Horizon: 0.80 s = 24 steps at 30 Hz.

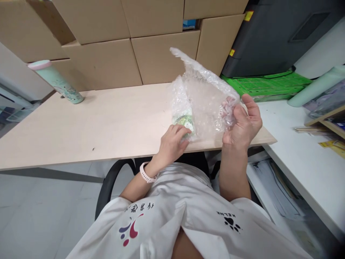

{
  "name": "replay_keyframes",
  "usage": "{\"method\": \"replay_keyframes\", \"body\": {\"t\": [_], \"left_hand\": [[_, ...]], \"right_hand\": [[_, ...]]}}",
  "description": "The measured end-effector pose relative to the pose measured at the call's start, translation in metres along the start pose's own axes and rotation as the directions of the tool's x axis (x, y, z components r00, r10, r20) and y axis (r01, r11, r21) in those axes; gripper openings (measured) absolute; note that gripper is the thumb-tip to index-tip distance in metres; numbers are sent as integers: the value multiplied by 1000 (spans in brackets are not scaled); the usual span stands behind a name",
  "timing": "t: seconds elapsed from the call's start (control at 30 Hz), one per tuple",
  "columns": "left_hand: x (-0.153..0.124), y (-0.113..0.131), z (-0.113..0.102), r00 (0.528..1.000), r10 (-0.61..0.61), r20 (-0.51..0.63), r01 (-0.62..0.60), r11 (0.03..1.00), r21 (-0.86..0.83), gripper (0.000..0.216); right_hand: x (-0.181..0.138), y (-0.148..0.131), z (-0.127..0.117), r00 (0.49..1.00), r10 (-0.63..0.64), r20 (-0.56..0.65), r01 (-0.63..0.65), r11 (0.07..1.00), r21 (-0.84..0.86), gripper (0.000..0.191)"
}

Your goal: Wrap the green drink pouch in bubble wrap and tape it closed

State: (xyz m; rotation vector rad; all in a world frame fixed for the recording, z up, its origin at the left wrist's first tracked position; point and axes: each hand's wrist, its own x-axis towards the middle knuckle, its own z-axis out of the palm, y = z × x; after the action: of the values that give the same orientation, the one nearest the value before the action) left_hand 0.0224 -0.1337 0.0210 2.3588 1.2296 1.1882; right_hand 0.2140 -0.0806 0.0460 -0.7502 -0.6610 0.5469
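A clear sheet of bubble wrap (206, 102) lies partly on the desk, its right side raised and its far edge standing up. My right hand (244, 122) grips the bunched right edge of it between thumb and fingers. Under the left part of the wrap is a round green-and-white item (186, 121); the plastic blurs its details, so its kind is unclear. My left hand (174, 142), with a pale pink wristband, curls its fingers and thumb over this item near the desk's front edge.
The pale wooden desk (121, 122) is backed by stacked cardboard boxes (105, 64). A mint tumbler (58, 82) with a pink lid stands at the left. On the right are a green plastic crate (266, 86), a dark grey case (272, 39) and a white side table (302, 144).
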Motion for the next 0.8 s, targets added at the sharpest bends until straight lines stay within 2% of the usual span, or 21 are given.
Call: {"method": "replay_keyframes", "body": {"t": [0.13, 0.17, 0.23, 0.27, 0.3, 0.33, 0.4, 0.47, 0.53, 0.57, 0.63, 0.67, 0.73, 0.8], "left_hand": [[-7, -22, -13, 973, -145, -182, 128, 987, -101, 3], [-10, -28, -16, 944, -214, -251, 185, 973, -136, 8], [-19, -37, -22, 851, -349, -392, 300, 937, -182, 25], [-23, -39, -25, 806, -379, -455, 343, 925, -163, 36], [-28, -40, -29, 781, -370, -504, 368, 924, -108, 45], [-32, -39, -33, 784, -327, -528, 369, 929, -27, 49], [-36, -35, -37, 837, -212, -504, 305, 946, 109, 45], [-35, -30, -35, 916, -116, -383, 193, 966, 171, 39], [-28, -29, -26, 976, -57, -208, 105, 968, 227, 46], [-24, -29, -20, 992, -52, -117, 82, 962, 261, 53], [-14, -31, -8, 995, -99, 16, 90, 947, 308, 61], [-10, -32, -3, 990, -135, 38, 116, 942, 316, 62], [-5, -34, 1, 979, -202, -10, 196, 935, 294, 66], [-3, -38, -1, 956, -262, -135, 286, 933, 216, 73]], "right_hand": [[16, 10, -17, 998, -25, -52, 25, 1000, 0, 42], [21, 12, -21, 996, -41, -74, 41, 999, -8, 41], [31, 17, -32, 989, -76, -128, 73, 997, -28, 38], [36, 19, -37, 984, -93, -155, 88, 995, -37, 36], [42, 20, -43, 979, -107, -175, 100, 994, -47, 36], [48, 22, -48, 975, -115, -189, 105, 993, -59, 35], [58, 22, -57, 968, -128, -215, 111, 990, -87, 34], [67, 22, -62, 963, -140, -229, 117, 987, -113, 33], [73, 20, -65, 961, -155, -231, 124, 982, -143, 31], [74, 19, -66, 961, -164, -222, 131, 979, -156, 31], [76, 17, -67, 964, -171, -203, 139, 977, -162, 31], [76, 17, -68, 965, -172, -198, 142, 977, -160, 31], [77, 17, -70, 962, -180, -206, 146, 975, -166, 30], [78, 19, -75, 954, -206, -217, 154, 960, -232, 26]]}}
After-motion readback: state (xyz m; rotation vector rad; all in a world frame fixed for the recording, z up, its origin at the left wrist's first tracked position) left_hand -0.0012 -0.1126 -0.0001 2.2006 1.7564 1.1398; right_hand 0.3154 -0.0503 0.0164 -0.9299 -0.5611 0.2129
